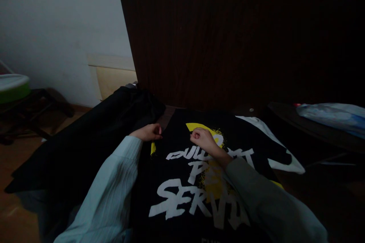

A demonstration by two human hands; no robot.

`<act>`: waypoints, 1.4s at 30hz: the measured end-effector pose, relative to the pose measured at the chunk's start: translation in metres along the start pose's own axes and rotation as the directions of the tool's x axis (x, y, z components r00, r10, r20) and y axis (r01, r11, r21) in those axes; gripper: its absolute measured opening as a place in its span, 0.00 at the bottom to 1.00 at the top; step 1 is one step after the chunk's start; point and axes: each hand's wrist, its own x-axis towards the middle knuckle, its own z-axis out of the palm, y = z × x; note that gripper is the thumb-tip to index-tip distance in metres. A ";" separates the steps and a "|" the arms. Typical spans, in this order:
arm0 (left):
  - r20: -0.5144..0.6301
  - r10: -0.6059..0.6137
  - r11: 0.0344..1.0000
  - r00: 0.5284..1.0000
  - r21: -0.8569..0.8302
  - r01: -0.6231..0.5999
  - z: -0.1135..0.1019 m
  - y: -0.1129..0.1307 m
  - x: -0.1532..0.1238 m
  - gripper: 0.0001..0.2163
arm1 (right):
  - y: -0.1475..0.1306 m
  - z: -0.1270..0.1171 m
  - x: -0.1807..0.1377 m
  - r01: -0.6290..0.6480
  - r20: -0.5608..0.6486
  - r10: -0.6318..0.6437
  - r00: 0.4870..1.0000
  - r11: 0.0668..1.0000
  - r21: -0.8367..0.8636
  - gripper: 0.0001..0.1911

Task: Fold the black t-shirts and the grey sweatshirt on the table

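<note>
A black T-shirt [176, 171] with large white lettering and yellow print lies spread in front of me. My left hand [148, 132] is closed in a pinch at its left edge, with the cloth running up to the fingertips. Over the upper middle of the print, my right hand [202, 137] is curled shut on the shirt's cloth; its fingertips are partly hidden. A short gap separates the two hands. The right forearm covers part of the lettering.
Dark clothing [85, 140] is heaped at the left. A dark wooden panel [228, 38] rises behind the shirt. White cloth [288, 165] shows at its right, near a plastic-wrapped bundle [333, 115]. A green-and-white tub [14, 89] rests on a dark stool [37, 98].
</note>
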 end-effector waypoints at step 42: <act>-0.065 -0.019 0.827 0.998 0.560 0.053 0.033 0.052 0.029 0.27 | 0.000 0.002 -0.001 0.284 0.292 -0.246 0.924 0.954 -0.095 0.27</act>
